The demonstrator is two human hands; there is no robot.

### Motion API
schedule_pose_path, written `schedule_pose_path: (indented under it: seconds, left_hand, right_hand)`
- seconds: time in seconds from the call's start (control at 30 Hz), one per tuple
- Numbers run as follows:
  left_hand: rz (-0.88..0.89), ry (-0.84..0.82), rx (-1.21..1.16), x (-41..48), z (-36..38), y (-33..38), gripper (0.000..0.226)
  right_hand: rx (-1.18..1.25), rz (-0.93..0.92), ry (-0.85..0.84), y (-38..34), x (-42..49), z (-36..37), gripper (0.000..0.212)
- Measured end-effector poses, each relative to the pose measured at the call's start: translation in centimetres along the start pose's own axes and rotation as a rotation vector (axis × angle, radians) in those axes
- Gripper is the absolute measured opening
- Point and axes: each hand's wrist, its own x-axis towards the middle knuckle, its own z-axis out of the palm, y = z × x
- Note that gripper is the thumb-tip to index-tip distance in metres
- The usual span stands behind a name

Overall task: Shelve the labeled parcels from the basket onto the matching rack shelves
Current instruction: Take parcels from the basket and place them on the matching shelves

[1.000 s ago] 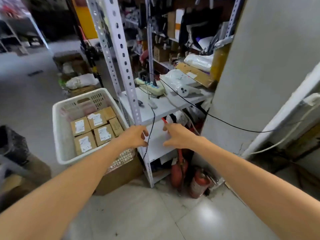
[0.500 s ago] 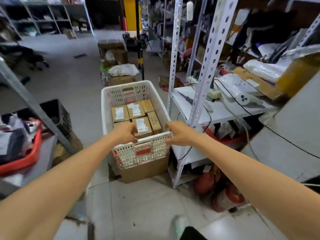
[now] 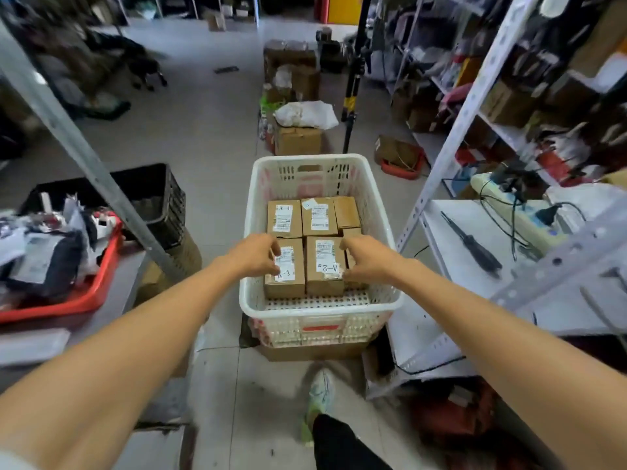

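A white plastic basket [image 3: 319,308] stands on the floor in front of me. It holds several brown labeled parcels. My left hand [image 3: 252,254] lies over the near-left parcel marked A-1 [image 3: 288,279], fingers and thumb curled onto its left side. The parcel marked A-2 [image 3: 324,266] lies beside it. My right hand [image 3: 364,257] covers a narrow parcel [image 3: 353,284] to the right of A-2, with forefinger and thumb curled down at the seam between the two. Another A-1 parcel [image 3: 284,218] sits in the far row. No parcel is lifted.
A white metal rack [image 3: 451,130] rises to the right; its low shelf [image 3: 451,239] carries a tool and cables. On the left are a slanted grey rack post [image 3: 84,154], a red tray [image 3: 101,286] of clutter and a black crate [image 3: 163,198]. Cardboard boxes [image 3: 298,140] stand beyond the basket.
I have turned from the right-hand rack to face the basket. Both hands moved from the basket's near rim down onto the near row of parcels.
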Motion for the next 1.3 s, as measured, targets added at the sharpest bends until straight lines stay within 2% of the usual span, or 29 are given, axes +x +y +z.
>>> schedule_pose_path:
  seconds: [0.3, 0.57, 0.93, 1.17, 1.3]
  left_hand:
    - [-0.067, -0.117, -0.081, 13.2, 0.7, -0.2, 0.035]
    - [-0.167, -0.262, -0.158, 19.3, 6.2, -2.4, 0.032]
    - [-0.18, -0.336, -0.254, 24.8, 14.4, -4.0, 0.027]
    - [-0.179, -0.406, -0.281, 25.9, 17.4, -7.2, 0.034]
    - [-0.167, -0.402, -0.338, 26.6, 18.3, -7.9, 0.028]
  right_hand:
    - [0.036, 0.054, -0.184, 7.9, 14.0, 1.6, 0.043]
    - [0.041, 0.105, -0.319, 10.7, 18.6, 6.4, 0.052]
    - [-0.107, 0.314, -0.259, 15.8, 25.8, 14.3, 0.054]
    - [0.216, 0.581, -0.132, 17.8, 29.7, 20.5, 0.073]
    - [0.175, 0.653, 0.01, 17.3, 30.5, 23.1, 0.071]
